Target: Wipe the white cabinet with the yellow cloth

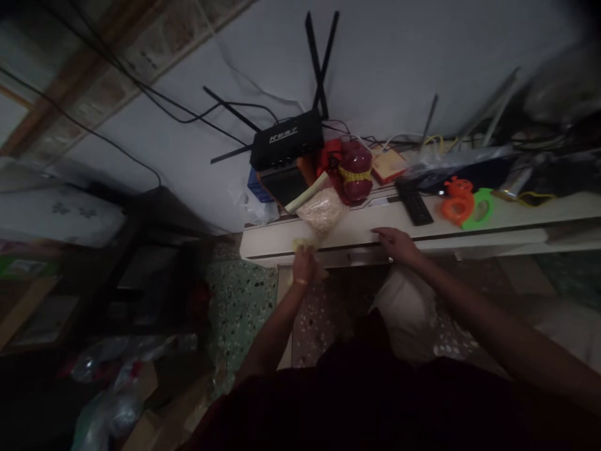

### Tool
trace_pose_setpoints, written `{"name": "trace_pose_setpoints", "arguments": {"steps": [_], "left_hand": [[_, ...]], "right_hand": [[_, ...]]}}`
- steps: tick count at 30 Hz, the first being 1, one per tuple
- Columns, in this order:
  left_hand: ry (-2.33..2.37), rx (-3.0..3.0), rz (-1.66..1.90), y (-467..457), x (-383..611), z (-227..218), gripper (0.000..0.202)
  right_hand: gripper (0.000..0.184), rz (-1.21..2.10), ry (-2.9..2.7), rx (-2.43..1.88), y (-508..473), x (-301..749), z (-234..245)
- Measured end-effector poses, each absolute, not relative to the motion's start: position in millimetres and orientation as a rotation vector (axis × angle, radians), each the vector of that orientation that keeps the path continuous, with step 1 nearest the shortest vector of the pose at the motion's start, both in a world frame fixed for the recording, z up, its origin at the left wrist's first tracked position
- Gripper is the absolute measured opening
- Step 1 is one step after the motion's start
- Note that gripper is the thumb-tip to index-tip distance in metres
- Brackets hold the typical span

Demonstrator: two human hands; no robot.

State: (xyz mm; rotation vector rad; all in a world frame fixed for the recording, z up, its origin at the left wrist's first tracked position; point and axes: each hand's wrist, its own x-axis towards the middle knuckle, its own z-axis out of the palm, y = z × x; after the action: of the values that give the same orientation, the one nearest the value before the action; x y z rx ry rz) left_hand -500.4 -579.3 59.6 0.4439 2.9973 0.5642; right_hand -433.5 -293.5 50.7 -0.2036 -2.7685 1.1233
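My left hand [304, 264] is closed around a crumpled pale yellow cloth [304, 243] at the front edge of a long white shelf [267, 241]. The cloth's lower part hangs below the hand, slightly blurred. My right hand [398, 245] is at the same edge farther right, fingers pointing left with the index finger stretched out and nothing visible in them. Just beyond the cloth lies a clear plastic bag [322, 210] of pale, grainy contents. Behind the right hand is a black remote control [414, 203].
A black router [286, 141] with tall antennas stands against the wall. Beside it are a dark red jar-like object [355, 169] with a yellow band, an orange box [389, 166], and orange and green plastic toys [457, 203]. Plastic bottles [124, 407] lie lower left.
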Motion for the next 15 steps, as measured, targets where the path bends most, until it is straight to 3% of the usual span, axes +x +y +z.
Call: {"name": "trace_pose_setpoints", "arguments": {"steps": [5,15], "left_hand": [[2.829,0.810,0.630,-520,-476,62,0.036],[2.966,0.770,0.314,-404,-537,60,0.034]], "right_hand": [[0.039,1.216,-2.616,-0.439,-248,-372,43],[0.041,1.306,-2.405,-0.610,-238,-321,46]]}}
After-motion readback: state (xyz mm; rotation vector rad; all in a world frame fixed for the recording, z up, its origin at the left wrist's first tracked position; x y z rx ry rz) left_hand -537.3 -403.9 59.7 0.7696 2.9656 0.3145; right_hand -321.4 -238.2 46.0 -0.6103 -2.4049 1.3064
